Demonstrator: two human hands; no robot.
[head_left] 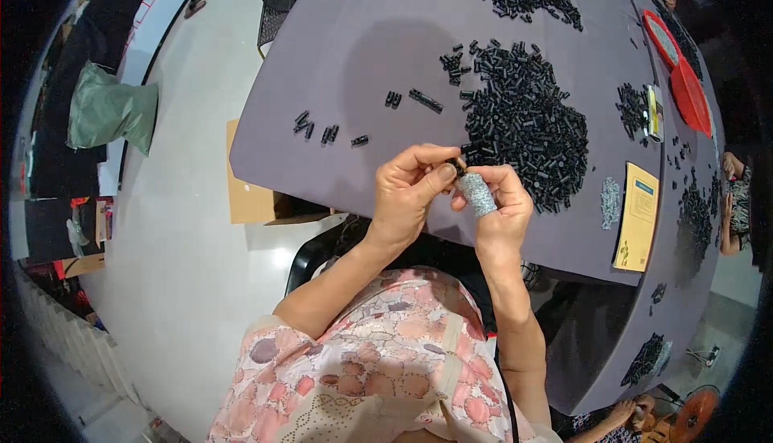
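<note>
Above the near edge of the surface (322,65), our left hand (402,193) pinches a small dark piece (457,165); our right hand (506,219), a speckled grey cover (478,193) over its thumb, curls close, its grip unclear to us. Black cylinders (527,125) lie heaped beyond.

It looked like a small handwork workshop: heaps of small black cylinders (527,129) covered parts of a grey table (306,81), red trays (690,97) lay toward its right, a co-worker's hand (733,166) showed beyond its right edge, and cardboard (248,193) sat by its left corner.
</note>
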